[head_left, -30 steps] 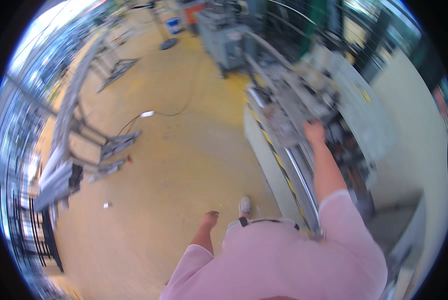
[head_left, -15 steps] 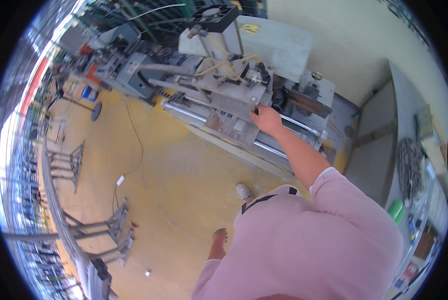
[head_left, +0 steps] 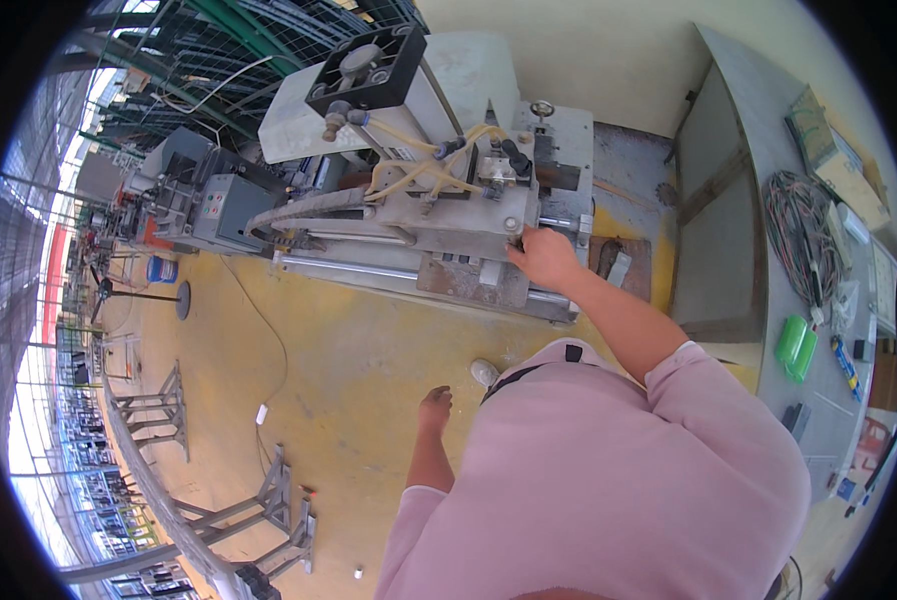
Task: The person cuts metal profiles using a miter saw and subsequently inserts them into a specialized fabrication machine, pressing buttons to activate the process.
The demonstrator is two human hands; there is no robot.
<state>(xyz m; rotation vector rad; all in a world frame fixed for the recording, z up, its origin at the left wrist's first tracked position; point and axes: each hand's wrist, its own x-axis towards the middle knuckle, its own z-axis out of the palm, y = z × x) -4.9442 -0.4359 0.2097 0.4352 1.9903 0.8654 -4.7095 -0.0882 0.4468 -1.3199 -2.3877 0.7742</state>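
since a moment ago my view swings squarely over the grey machine (head_left: 448,200). my right hand (head_left: 543,255) rests on its front edge, fingers curled against the carriage; my left hand (head_left: 434,408) hangs loosely open, empty. if the carriage slides, i judge those fingers could get pinched near the yellowish hoses (head_left: 418,170).

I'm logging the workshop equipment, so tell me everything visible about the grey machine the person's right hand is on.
The grey machine is a long, worn metal unit standing on the yellow floor beside a wall. It has a black square fan housing on top, yellowish hoses looping across its middle, a ribbed flexible conduit, and bright horizontal rails along its lower front. A small handwheel sits near its far end. The right hand rests on its front edge; the left hand hangs free.
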